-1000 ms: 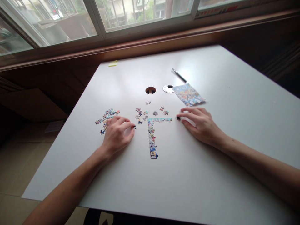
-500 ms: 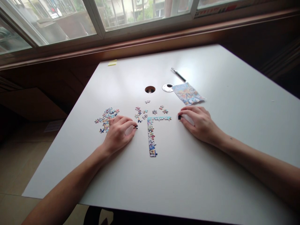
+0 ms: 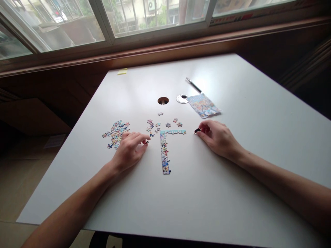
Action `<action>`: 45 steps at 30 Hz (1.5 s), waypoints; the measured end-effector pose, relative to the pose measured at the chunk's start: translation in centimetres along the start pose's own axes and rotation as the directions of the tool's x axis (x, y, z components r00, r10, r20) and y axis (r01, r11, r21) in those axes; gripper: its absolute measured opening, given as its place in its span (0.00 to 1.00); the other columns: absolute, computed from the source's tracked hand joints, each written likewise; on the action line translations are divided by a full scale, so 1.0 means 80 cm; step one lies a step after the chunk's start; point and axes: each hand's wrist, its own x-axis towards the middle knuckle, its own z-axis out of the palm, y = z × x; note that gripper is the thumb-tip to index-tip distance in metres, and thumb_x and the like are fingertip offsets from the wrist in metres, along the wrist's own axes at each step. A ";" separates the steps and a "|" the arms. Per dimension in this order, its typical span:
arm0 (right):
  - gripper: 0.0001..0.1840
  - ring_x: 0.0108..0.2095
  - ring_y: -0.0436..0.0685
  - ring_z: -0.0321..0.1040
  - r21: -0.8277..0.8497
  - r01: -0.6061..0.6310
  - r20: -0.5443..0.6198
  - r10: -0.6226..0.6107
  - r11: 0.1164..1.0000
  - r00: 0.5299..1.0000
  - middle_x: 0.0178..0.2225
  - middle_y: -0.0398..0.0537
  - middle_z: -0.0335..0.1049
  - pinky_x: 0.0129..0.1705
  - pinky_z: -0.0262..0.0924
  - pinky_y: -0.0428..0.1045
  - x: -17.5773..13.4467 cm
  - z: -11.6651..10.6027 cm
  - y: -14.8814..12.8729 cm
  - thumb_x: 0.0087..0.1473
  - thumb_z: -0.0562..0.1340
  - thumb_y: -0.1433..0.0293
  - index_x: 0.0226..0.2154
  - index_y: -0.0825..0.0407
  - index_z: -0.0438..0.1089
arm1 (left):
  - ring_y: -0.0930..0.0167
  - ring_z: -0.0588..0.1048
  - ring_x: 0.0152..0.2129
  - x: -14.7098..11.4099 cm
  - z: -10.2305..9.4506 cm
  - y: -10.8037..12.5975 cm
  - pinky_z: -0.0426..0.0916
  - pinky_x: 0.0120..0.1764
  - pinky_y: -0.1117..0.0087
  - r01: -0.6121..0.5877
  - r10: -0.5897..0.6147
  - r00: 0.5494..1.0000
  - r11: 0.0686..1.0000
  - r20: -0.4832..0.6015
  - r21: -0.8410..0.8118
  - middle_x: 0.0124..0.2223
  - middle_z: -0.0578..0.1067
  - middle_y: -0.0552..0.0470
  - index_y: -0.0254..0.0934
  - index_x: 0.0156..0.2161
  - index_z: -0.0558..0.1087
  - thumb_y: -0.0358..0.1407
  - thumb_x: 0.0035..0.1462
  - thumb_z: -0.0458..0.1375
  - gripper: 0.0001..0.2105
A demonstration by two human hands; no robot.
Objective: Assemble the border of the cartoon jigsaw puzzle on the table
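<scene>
My left hand (image 3: 130, 148) pinches a small dark puzzle piece (image 3: 146, 142) just above the table, to the right of the heap of loose pieces (image 3: 117, 133). Another dark puzzle piece (image 3: 197, 130) is held tilted between the thumb and fingers of my right hand (image 3: 216, 137). Between the hands lies a joined puzzle corner (image 3: 164, 151), with a long strip running towards me and a shorter light-blue strip (image 3: 173, 132) along the top. Several single pieces (image 3: 168, 125) are scattered just beyond it.
A picture sheet (image 3: 204, 105) lies beyond my right hand, beside a round metal cover (image 3: 182, 99) and a black pen (image 3: 193, 84). The white table (image 3: 207, 199) has a cable hole (image 3: 163, 100). A yellow sticker (image 3: 122, 71) marks the far left corner.
The piece in my right hand has turned, and those fingers have curled in more. My left-hand piece now shows edge-on. The whole view has shifted slightly.
</scene>
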 end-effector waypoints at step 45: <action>0.18 0.38 0.61 0.67 -0.118 0.078 0.099 -0.066 0.990 0.993 0.34 0.50 0.72 0.48 0.58 0.59 -0.004 -0.001 -0.004 0.62 0.54 0.70 0.52 0.49 0.71 | 0.65 0.71 0.45 0.000 0.002 0.000 0.58 0.51 0.59 -0.054 0.050 0.993 0.998 0.109 0.035 0.47 0.75 0.47 0.43 0.51 0.74 0.36 0.68 0.52 0.11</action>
